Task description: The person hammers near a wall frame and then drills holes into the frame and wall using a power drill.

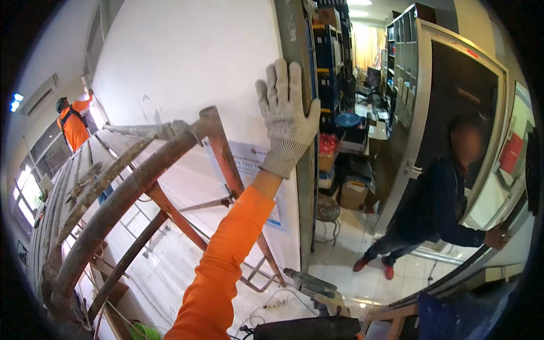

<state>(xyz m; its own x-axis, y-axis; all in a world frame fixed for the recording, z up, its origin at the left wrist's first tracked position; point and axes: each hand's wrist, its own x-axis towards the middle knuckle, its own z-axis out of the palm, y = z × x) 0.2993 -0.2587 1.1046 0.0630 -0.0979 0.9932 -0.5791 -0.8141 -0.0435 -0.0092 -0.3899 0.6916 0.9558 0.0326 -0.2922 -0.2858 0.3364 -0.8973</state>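
While shelves hold boxes, right hand grasps drill.

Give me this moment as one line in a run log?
left hand: open, raised at white panel | right hand: holding drill | nearby: metal frame
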